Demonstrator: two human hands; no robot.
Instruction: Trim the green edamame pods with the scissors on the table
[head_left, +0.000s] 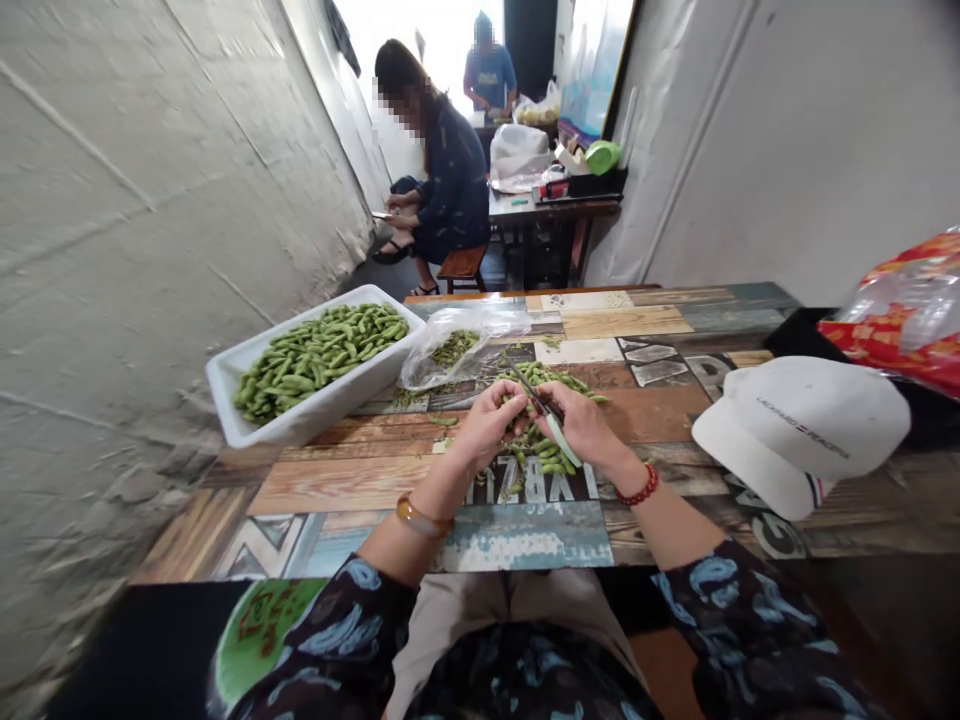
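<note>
Over the middle of the table, my left hand (pixel 493 418) is closed, its thumb and fingertips pinched on a green soybean pod (pixel 513 402) that they mostly cover. Close beside it, my right hand (pixel 583 420) is wrapped around scissors (pixel 561 438) with a pale green handle. Their dark, narrow blade points up and left, near the left fingertips. Loose soybean pods (pixel 553 458) lie on the table under and behind both hands. To the left, a white plastic tub (pixel 315 425) holds a heap of green pods. A clear plastic bag (pixel 424 372) with small green scraps sits between tub and hands.
A white cap (pixel 814 420) and a red plastic package (pixel 911 320) rest on the patterned wooden table (pixel 345 485) at right. A green round stool seat (pixel 255 630) shows at lower left. Ahead, one person (pixel 454 165) sits on a stool; another (pixel 489 75) stands farther back.
</note>
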